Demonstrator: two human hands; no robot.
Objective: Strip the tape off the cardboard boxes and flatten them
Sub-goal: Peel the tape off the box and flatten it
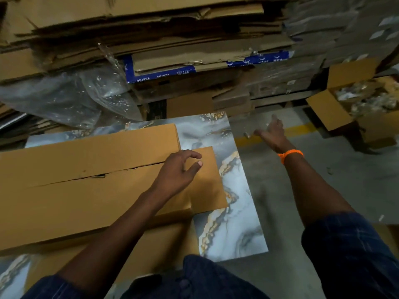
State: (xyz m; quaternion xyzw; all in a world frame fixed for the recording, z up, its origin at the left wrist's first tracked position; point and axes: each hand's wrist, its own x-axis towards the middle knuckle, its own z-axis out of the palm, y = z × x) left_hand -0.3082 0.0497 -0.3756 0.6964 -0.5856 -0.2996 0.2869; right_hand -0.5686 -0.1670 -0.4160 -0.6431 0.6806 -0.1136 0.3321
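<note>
Head view: the cardboard box (86,190) lies flat on a marbled slab (233,223), the left hand (179,169) loosely curled above its right end gripping nothing, the right hand (273,134) spread out over the floor (302,190); unheld, the box may well slide off the glossy slab.

A grey-blue marbled slab (226,212) with gold veining lies at the centre, running toward five o'clock. Crumpled clear plastic sheeting (71,98) is heaped at ten o'clock. Bare grey concrete floor (280,201) fills four o'clock, with a yellow painted line (298,129) crossing it at two o'clock.
</note>
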